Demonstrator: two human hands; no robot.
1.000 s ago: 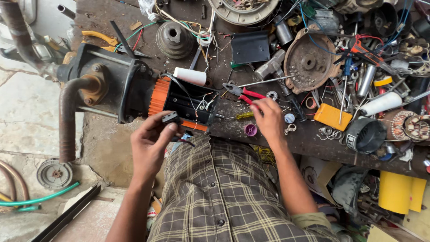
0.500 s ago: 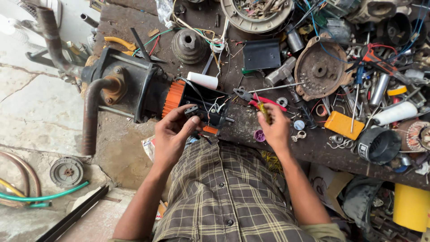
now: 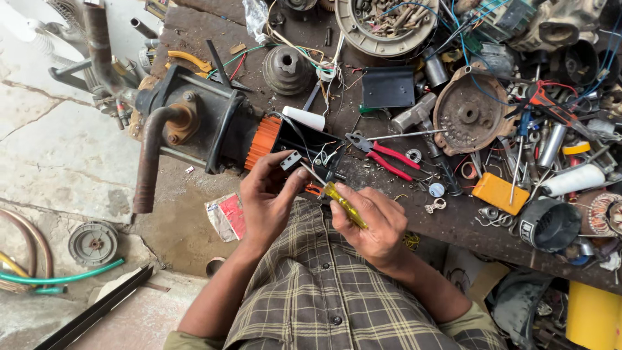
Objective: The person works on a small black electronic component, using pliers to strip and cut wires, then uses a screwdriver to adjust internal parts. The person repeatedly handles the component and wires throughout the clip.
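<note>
A black motor pump [image 3: 194, 120] with an orange finned section [image 3: 262, 142] and a rusty bent pipe [image 3: 150, 162] lies at the bench's near left edge. My left hand [image 3: 269, 201] pinches a small grey part [image 3: 290, 160] at the pump's open wiring end [image 3: 311, 146]. My right hand [image 3: 372, 223] grips a screwdriver with a clear yellow handle [image 3: 343, 203]; its shaft points up-left toward that part.
Red-handled pliers [image 3: 382, 154], a rusty round motor cover [image 3: 468, 111], a grooved pulley [image 3: 286, 68], an orange box [image 3: 499, 192], a white tube [image 3: 304, 118] and several loose tools crowd the dark bench [image 3: 453, 227]. A green hose [image 3: 58, 279] lies on the concrete floor.
My right hand left the bench near the pliers, took up the yellow screwdriver and came in beside my left hand. The view moved closer.
</note>
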